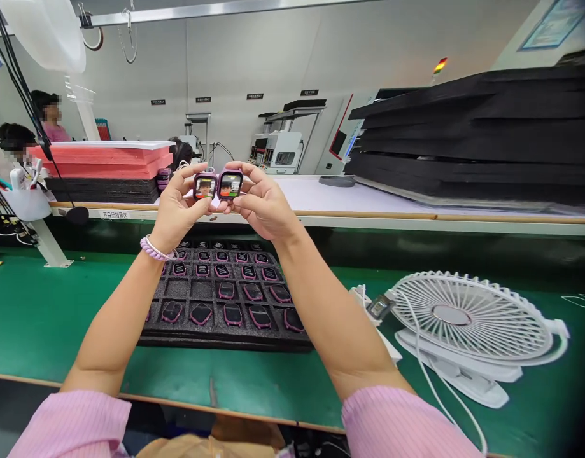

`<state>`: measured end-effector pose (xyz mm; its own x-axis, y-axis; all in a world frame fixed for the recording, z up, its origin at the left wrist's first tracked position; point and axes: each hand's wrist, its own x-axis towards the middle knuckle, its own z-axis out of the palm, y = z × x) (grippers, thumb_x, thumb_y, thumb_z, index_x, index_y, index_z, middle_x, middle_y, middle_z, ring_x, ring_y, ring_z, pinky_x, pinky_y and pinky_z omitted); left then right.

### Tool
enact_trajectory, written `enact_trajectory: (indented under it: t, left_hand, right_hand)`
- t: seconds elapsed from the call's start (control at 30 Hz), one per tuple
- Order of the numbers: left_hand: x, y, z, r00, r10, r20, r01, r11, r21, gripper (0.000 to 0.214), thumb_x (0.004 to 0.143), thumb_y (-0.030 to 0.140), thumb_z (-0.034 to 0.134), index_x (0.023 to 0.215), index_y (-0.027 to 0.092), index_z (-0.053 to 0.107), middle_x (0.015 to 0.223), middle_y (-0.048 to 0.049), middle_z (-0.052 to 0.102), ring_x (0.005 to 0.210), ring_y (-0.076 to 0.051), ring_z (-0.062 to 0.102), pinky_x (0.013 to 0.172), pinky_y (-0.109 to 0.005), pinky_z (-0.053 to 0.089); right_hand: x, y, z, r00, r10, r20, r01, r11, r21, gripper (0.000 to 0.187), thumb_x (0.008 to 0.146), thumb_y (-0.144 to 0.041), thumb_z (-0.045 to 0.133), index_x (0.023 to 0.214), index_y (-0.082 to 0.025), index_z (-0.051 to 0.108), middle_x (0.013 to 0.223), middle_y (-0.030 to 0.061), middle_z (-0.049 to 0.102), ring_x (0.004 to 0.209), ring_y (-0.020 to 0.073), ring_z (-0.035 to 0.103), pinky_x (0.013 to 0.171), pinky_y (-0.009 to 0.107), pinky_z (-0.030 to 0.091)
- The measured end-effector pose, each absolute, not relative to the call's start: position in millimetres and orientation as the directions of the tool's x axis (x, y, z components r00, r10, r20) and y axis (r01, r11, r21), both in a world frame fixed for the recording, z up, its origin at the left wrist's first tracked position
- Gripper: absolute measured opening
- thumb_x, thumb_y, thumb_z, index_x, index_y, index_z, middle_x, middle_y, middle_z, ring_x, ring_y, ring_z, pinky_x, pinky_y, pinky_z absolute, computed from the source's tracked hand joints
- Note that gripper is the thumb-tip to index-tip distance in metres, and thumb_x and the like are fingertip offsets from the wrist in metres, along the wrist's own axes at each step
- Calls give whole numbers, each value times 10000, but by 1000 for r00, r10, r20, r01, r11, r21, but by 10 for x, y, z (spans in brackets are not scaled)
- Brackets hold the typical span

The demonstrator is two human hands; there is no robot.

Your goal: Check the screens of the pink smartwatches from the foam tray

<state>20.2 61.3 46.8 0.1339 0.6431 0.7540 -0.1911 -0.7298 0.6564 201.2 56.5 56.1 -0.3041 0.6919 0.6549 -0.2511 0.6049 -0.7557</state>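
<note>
Raised at the height of the shelf, my left hand (177, 203) is closed around the edges of a purple-framed smartwatch (205, 187) with a lit screen. My right hand (263, 200) pinches a second smartwatch (230, 185) by its edges, its screen also lit. The two watches are side by side, screens towards me, their frames about touching. Below my hands a black foam tray (191, 291) lies on the bench, with rows of purple-rimmed watches such as the front one (233, 314). A couple of its compartments hold no watch. My forearms cover parts of the tray's sides.
To the right on the green bench (172, 375) lies a white fan (452, 315) with its cable. Black foam sheets (483, 133) and red sheets (105, 160) are stacked on the shelf (316, 200). A pen cup (28, 200) is at left; people sit beyond.
</note>
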Motion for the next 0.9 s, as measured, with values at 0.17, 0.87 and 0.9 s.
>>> enact_trajectory:
  t: [0.17,0.87,0.9]
  left_hand:
    - [147,568,273,153,676,721,-173,-700,693,562,700,283,854,1208,240,617,1033,-38,678,773,-140,684,712,-256,614]
    - [100,485,-112,151,750,644,-143,-628,765,464,744,314,815,1157,197,638,993,-36,715,668,-107,676,626,-216,625]
    - [97,485,-117,151,750,644,-144,-628,765,458,745,300,802,1159,196,636,992,-36,715,678,-110,678,629,-218,627]
  right_hand:
    - [1975,575,319,-323,685,653,-348,556,-755,528,706,-234,717,1205,-222,547,986,5,653,744,166,673,729,308,590]
    - [1958,479,-98,-336,765,550,-339,447,-828,519,750,-354,787,1194,-225,551,920,-5,675,684,172,681,694,320,588]
    - [1955,483,-102,-335,765,550,-341,446,-828,519,753,-357,791,1193,-223,551,924,-3,675,684,170,680,692,314,586]
